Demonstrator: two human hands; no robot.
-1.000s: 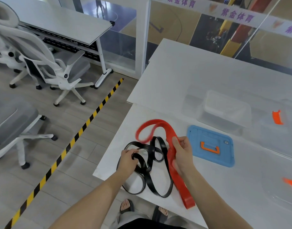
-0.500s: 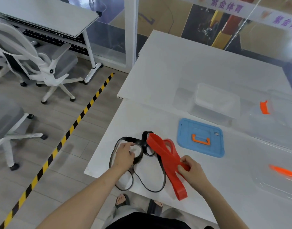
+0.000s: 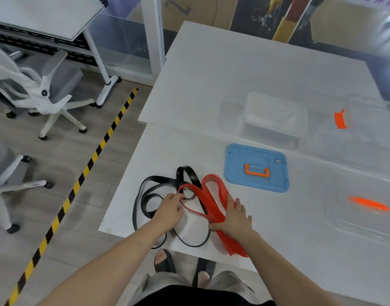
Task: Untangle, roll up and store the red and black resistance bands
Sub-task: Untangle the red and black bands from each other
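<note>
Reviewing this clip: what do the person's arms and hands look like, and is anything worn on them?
The left forearm and right forearm are bare, with no sleeve in view. The left hand and right hand wear no gloves, and no watch, bracelet or ring shows on either.

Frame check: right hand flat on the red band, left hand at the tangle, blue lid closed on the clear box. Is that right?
No: the head view shows the blue lid lying flat on the table in front of the clear box, not on it. The right hand is flat on the red band, the left hand at the tangle.
</note>
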